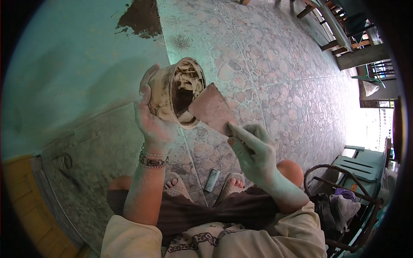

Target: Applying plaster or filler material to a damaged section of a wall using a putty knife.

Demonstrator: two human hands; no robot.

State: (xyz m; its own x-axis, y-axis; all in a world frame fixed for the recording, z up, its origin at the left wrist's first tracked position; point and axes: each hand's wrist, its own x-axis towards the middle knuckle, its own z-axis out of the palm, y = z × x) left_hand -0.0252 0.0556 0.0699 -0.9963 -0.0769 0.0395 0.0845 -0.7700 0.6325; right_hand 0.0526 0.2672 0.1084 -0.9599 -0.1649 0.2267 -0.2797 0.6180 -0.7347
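My left hand is wrapped round a round, putty-smeared tub, which is tipped so its mouth faces right. Dark material shows inside it, and pale smears coat its rim. Between thumb and fingers, my right hand pinches a thin, flat, four-sided scraper with a dull pinkish-brown face. The scraper's left corner is close to the tub's rim; whether they touch I cannot tell. Pale dust covers both hands.
A pale green wall with a dark brown patch rises at left. On the stone-patterned floor, a small rectangular block lies between my sandalled feet. A yellow door stands lower left; a green chair and bags are at right.
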